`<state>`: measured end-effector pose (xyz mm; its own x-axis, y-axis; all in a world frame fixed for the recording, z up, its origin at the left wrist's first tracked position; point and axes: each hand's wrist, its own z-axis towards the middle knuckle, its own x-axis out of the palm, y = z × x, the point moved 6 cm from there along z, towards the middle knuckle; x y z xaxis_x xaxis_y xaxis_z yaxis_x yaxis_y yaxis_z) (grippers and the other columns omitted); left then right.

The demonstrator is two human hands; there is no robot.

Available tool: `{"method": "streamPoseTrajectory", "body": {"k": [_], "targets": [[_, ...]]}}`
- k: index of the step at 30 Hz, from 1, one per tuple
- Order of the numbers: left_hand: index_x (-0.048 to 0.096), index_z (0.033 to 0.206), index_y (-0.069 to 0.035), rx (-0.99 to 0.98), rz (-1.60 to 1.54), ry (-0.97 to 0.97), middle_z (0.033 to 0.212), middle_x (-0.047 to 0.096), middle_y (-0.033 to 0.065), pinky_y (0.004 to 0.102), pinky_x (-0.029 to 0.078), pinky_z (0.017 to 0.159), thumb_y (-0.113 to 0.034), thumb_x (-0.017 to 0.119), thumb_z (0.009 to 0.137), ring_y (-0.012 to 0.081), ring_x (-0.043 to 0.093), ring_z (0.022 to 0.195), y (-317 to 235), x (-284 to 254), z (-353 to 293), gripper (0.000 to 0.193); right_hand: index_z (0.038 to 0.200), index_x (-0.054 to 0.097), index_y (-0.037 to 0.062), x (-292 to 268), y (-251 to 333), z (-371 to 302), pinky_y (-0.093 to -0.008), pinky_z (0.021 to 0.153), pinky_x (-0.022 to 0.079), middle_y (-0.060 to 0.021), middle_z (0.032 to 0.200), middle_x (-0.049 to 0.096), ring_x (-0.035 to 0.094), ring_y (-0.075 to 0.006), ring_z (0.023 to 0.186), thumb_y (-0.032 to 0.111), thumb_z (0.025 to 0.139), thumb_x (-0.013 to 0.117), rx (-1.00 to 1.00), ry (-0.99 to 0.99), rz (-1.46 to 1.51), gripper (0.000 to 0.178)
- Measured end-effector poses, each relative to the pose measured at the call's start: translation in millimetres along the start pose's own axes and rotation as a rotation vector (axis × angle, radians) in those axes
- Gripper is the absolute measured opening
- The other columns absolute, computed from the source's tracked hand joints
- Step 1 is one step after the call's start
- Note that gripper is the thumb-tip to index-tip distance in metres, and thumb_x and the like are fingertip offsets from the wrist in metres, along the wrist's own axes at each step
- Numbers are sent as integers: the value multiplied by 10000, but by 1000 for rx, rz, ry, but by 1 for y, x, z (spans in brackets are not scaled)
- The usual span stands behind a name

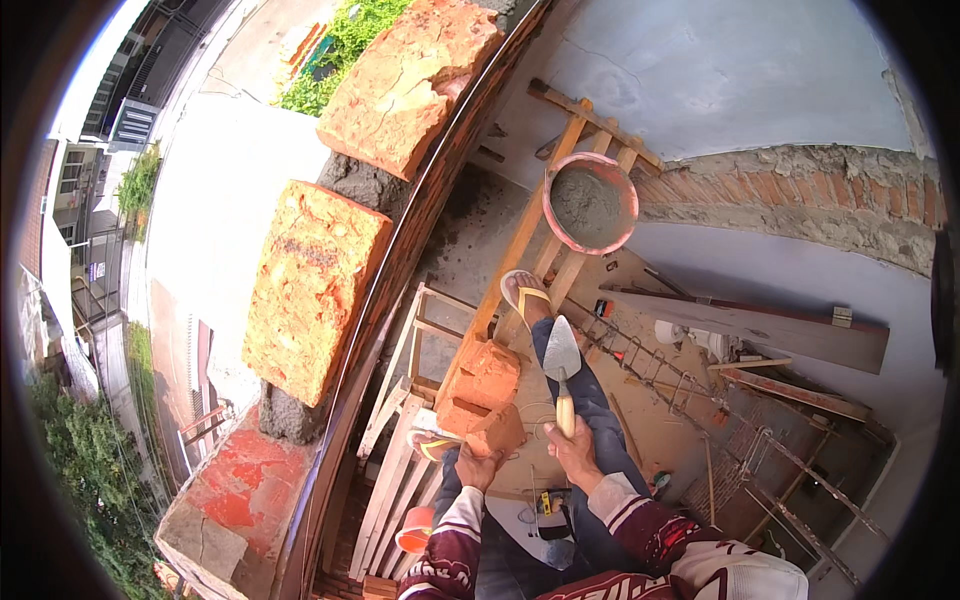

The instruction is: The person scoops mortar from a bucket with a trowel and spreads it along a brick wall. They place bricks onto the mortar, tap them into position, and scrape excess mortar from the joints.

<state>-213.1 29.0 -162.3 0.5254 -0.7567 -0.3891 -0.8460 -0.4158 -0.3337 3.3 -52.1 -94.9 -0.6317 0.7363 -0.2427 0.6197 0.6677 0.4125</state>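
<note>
My right hand [574, 455] is closed around the wooden handle of a pointed trowel [563, 352], its blade over my leg. My left hand [480, 468] grips the near end of an orange brick [497, 430]. Right beyond it, more bricks [486, 368] sit on the wooden planks. To the left runs a wall top with two large bricks, a far one [412, 82] and a nearer one [316, 290]. Grey mortar [364, 186] fills the gap between them, and another mortar lump [288, 412] lies at the nearer brick's lower end. A taut line [372, 312] follows the wall's inner edge.
A round bucket [633, 215] of grey mortar stands on the scaffold planks [528, 240] ahead. My sandalled feet are on narrow boards, with the floor far below. A metal ladder-like frame [690, 385] and loose boards lie to the right. Outside the wall is an open drop.
</note>
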Motion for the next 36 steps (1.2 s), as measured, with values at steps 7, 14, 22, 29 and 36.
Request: {"method": "streamPoseTrajectory", "body": {"k": [7, 14, 22, 29, 36], "targets": [[557, 1335, -9, 0, -1087, 174, 1254, 671, 97, 341, 545, 959, 33, 746, 845, 211, 671, 1105, -106, -72, -84, 527, 1096, 503, 96, 6, 63, -17, -325, 656, 561, -18, 947, 585, 619, -135, 804, 120, 905, 774, -9, 120, 344, 332], [477, 1421, -21, 173, -1109, 294, 1348, 602, 96, 366, 460, 1056, -52, 717, 905, 219, 591, 1232, -263, -98, -104, 571, 1162, 513, 77, 21, 187, -33, -364, 820, 607, -43, 1082, 618, 664, -177, 951, 49, 893, 754, -143, 351, 811, 363], [325, 1511, 30, 591, -468, -261, 1445, 493, 219, 466, 372, 1121, -305, 862, 810, 333, 481, 1351, -437, -154, -119, 944, 1122, 525, 81, -12, 352, -20, -356, 895, 540, -42, 1104, 620, 630, -153, 999, 68, 849, 775, -412, 363, 888, 371], [194, 1562, 67, 846, 575, -449, 1487, 364, 331, 574, 274, 1158, -512, 944, 571, 476, 380, 1379, -579, -167, -113, 1371, 1066, 511, 94, -23, 454, -14, -250, 729, 532, -17, 1000, 615, 626, -89, 849, 3, 818, 789, -644, 323, 866, 384], [251, 1509, 72, 850, 224, -471, 1355, 432, 279, 504, 361, 1121, -234, 878, 597, 414, 445, 1282, -627, -214, -98, 1149, 1261, 508, -13, 1, 507, -23, -259, 790, 527, -127, 1220, 606, 614, -120, 950, 188, 871, 833, -676, 386, 792, 546]]}}
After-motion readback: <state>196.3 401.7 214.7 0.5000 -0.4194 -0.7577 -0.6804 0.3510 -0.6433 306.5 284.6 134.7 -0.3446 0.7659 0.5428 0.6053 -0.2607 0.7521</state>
